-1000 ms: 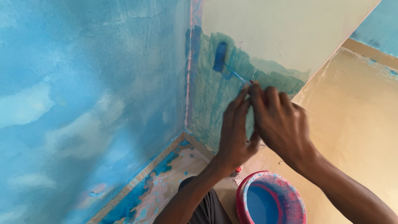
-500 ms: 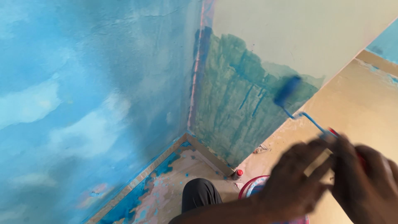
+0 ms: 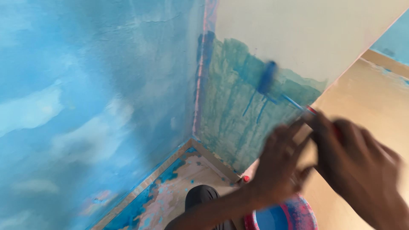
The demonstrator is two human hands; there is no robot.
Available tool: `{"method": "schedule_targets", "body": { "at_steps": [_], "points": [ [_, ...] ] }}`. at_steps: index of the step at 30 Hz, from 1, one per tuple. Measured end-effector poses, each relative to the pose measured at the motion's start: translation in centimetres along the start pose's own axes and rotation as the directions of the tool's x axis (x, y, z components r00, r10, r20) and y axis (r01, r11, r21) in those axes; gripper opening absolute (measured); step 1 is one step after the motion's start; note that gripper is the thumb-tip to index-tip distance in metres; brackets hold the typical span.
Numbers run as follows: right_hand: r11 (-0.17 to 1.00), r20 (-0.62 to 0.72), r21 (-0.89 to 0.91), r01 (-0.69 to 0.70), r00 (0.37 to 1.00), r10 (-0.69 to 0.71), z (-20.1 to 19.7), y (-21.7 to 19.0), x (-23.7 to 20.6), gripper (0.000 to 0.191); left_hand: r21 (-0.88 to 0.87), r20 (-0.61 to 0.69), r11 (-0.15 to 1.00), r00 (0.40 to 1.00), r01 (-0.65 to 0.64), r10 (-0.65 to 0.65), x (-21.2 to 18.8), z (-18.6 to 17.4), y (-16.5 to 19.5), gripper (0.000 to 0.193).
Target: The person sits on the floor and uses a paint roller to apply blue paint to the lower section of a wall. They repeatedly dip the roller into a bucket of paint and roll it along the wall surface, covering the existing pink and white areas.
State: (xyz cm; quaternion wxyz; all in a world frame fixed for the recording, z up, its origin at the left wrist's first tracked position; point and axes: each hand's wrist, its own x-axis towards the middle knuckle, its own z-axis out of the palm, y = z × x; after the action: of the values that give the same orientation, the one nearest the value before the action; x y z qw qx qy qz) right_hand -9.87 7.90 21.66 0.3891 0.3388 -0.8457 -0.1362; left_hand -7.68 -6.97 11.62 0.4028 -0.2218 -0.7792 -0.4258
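Observation:
A small paint roller (image 3: 267, 79) with a blue, wet sleeve presses against the cream wall (image 3: 306, 38) at the upper edge of a teal-painted patch (image 3: 234, 110), with fresh drips below it. Its thin handle runs down to my right hand (image 3: 358, 166), which grips the red end. My left hand (image 3: 283, 164) is closed around the handle just in front of the right. Both hands are blurred by motion.
A blue-painted wall (image 3: 85, 93) fills the left and meets the cream wall at a corner. A red-rimmed bucket of blue paint (image 3: 281, 217) stands on the floor below my hands. My dark-clothed knee (image 3: 204, 196) shows beside paint-stained floor (image 3: 166, 196).
The roller left the wall and swung right and down toward the bucket, then came back up onto the wall near the patch's top edge. Both hands moved with it.

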Motion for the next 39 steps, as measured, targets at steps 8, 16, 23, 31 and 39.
{"method": "schedule_targets", "body": {
  "at_steps": [8, 16, 23, 31, 39],
  "points": [
    [0.914, -0.036, 0.325, -0.242, 0.963, 0.268, 1.1, 2.7, -7.8, 0.049, 0.02, 0.104, 0.991, 0.986, -0.13, 0.127, -1.4, 2.1, 4.4, 0.064],
    [0.998, -0.09, -0.02, 0.057, 0.994, -0.059, -1.8, -0.9, 4.5, 0.043, 0.011, -0.105, 1.0, 0.994, -0.013, 0.014, 1.1, -0.5, -0.4, 0.071],
    [1.0, -0.078, -0.008, 0.025, 0.997, -0.026, -1.5, 0.6, 1.6, 0.046, 0.006, -0.067, 0.998, 0.996, -0.055, 0.055, 1.0, 0.4, 0.7, 0.072],
    [0.997, -0.058, -0.072, 0.003, 0.998, -0.007, 0.0, 0.1, 0.7, 0.05, 0.032, -0.058, 0.999, 0.998, -0.019, 0.021, 0.1, 0.9, -0.5, 0.072],
    [0.989, -0.111, 0.039, 0.14, 0.985, -0.135, 3.7, -4.8, 11.2, 0.06, 0.122, -0.242, 0.992, 0.97, 0.043, -0.013, 3.1, -3.9, -7.6, 0.089]
  ]
}}
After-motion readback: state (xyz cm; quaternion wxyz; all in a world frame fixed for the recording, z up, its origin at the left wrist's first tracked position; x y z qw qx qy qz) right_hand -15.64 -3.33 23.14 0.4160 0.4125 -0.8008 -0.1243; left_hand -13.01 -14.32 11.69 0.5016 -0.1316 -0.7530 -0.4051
